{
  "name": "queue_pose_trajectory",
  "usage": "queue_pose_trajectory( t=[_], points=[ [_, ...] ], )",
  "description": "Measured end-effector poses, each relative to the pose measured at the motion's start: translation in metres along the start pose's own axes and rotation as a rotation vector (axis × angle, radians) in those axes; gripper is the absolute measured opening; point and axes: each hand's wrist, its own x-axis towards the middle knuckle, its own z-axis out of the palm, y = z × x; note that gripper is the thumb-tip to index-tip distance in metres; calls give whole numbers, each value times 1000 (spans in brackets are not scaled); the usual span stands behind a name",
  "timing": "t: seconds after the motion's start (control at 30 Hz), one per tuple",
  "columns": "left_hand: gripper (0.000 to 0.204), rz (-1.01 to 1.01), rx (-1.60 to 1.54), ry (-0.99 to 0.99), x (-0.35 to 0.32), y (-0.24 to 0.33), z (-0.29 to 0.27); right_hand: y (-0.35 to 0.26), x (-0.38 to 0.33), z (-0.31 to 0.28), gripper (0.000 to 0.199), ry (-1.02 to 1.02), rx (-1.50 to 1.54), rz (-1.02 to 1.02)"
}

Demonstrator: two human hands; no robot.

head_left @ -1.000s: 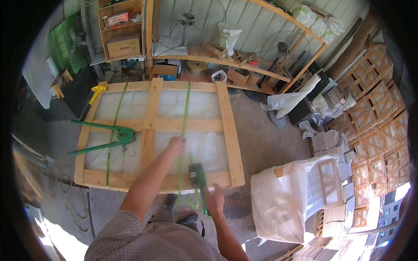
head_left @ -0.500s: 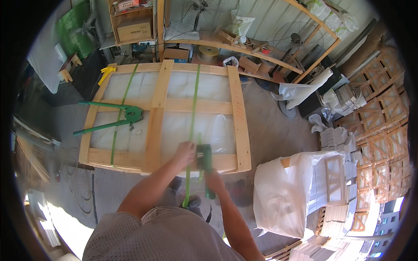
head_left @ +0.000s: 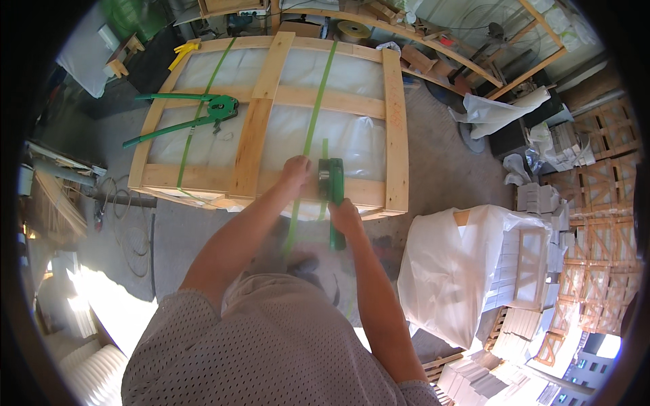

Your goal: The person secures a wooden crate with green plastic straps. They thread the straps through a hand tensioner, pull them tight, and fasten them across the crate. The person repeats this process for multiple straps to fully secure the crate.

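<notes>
At the near edge of a slatted wooden crate (head_left: 397, 135), your right hand (head_left: 347, 215) wraps the handle of a green strapping tensioner (head_left: 336, 188), while your left hand (head_left: 296, 176), just to its left, closes on a green packing strap (head_left: 319, 111); how firmly, you cannot tell from this view. The tensioner's head sits beyond your right knuckles, over the near rail, though contact cannot be made out. The tool looks metallic, stiff and head-heavy; its handle, where your right fingers are, is likely the steadiest hold. The strap appears thin, light and springy, probably slick, so a flat pinch should suit it better than a grip across its edges. Farther left of both hands, a long-handled green strap sealer (head_left: 221, 107) lies on the crate, a yellow claw hammer (head_left: 183, 53) beyond it.
</notes>
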Motion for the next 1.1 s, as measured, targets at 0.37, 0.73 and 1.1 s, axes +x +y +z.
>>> queue_pose_trajectory(
  t=[0.37, 0.73, 1.1],
  points=[
    [25, 17, -118, 7, -38, 3, 35, 0, 3, -5, 45, -37, 67, -37],
    [23, 159, -90, -66, -52, 15, 62, 18, 26, 13, 45, -69, 38, -66],
    [23, 147, -38, 42, -21, -28, 42, 21, 23, 14, 48, -32, 12, -77]
  ],
)
